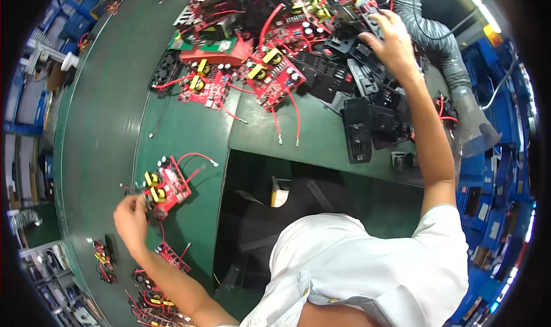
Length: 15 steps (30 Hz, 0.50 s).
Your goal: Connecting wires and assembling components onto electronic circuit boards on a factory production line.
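Note:
My left hand point(131, 218) is closed on the near left edge of a red circuit board point(175, 185). The board carries yellow-wrapped transformers and red wires, and sits over the green bench at the left. My right hand point(395, 40) reaches far out to the upper right, thumb and fingers curled at a small grey-and-black part on the heap; the fingers partly hide it. Below that hand lie black plastic housing parts point(359, 129). Two more red circuit boards point(274, 81) with yellow transformers and loose red leads rest on the front of the heap.
A green conveyor belt point(97, 132) runs along the left, with a small board assembly point(103, 258) on it. More boards point(155, 301) lie beside my left forearm. A flexible grey duct point(442, 46) hangs at the right, near blue bins point(482, 178). The bench has a cut-out before me.

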Motion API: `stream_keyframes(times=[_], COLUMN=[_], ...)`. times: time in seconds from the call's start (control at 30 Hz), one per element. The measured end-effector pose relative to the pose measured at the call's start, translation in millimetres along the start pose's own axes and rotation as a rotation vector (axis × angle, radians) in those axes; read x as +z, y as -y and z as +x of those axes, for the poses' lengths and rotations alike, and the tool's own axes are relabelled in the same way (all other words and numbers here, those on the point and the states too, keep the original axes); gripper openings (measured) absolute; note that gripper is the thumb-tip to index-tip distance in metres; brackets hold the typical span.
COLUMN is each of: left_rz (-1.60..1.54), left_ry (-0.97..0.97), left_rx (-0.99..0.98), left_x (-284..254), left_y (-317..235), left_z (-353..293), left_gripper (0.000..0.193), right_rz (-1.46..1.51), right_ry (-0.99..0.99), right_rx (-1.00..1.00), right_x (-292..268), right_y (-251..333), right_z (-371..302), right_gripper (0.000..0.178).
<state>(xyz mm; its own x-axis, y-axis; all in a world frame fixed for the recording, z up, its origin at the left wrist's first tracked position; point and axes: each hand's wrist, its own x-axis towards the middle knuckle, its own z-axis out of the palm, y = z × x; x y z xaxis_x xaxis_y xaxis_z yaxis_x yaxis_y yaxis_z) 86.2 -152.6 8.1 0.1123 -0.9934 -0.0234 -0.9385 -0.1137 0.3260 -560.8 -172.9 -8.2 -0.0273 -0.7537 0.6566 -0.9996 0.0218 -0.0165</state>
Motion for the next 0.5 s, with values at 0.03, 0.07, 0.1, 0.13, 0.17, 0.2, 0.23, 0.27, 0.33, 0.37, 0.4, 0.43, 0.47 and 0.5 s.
stream_keyframes(times=[0.03,0.07,0.1,0.13,0.17,0.2,0.23,0.27,0.33,0.37,0.4,0.43,0.47,0.5], left_rz=[0.041,-0.019,-0.019,-0.024,-0.026,-0.004,-0.002,-0.052,-0.262,-0.269,-0.294,-0.319,-0.326,-0.436], left_ry=[0.035,0.096,0.100,0.113,0.125,0.077,0.077,-0.057,-0.143,-0.146,-0.195,-0.242,-0.191,-0.217], left_rx=[-0.072,-0.154,-0.138,-0.169,-0.210,-0.203,-0.201,-0.089,-0.055,-0.061,0.031,0.122,0.132,0.193], left_x=[3,3,4,6,5,2,3,5,5,10,18,23,21,25], left_y=[-2,-7,-6,-3,1,1,8,10,12,15,19,21,6,-6], left_z=[-9,-14,-15,-18,-21,-26,-25,-26,-31,-30,-28,-26,-28,-32], left_gripper=[0.022,0.022,0.022,0.022,0.022,0.023,0.023,0.023,0.026,0.026,0.025,0.024,0.022,0.021], right_rz=[0.017,0.044,0.006,-0.026,-0.100,-0.174,-0.189,-0.186,-0.185,-0.155,-0.070,0.015,0.072,0.130], right_ry=[0.083,0.185,0.186,0.196,0.245,0.293,0.317,0.316,0.368,0.265,0.224,0.186,0.098,0.062], right_rx=[-0.051,-0.038,-0.130,-0.135,-0.161,-0.188,-0.176,-0.181,-0.206,-0.254,-0.230,-0.205,-0.169,-0.112], right_x=[-6,-12,-6,0,0,0,4,5,4,4,4,5,6,3], right_y=[17,31,27,26,32,37,38,39,39,36,28,19,9,6], right_z=[-6,-12,-16,-21,-20,-18,-16,-13,-11,-12,-11,-8,-6,-1], right_gripper=[0.045,0.044,0.049,0.055,0.057,0.059,0.050,0.050,0.039,0.031,0.029,0.028,0.023,0.019])
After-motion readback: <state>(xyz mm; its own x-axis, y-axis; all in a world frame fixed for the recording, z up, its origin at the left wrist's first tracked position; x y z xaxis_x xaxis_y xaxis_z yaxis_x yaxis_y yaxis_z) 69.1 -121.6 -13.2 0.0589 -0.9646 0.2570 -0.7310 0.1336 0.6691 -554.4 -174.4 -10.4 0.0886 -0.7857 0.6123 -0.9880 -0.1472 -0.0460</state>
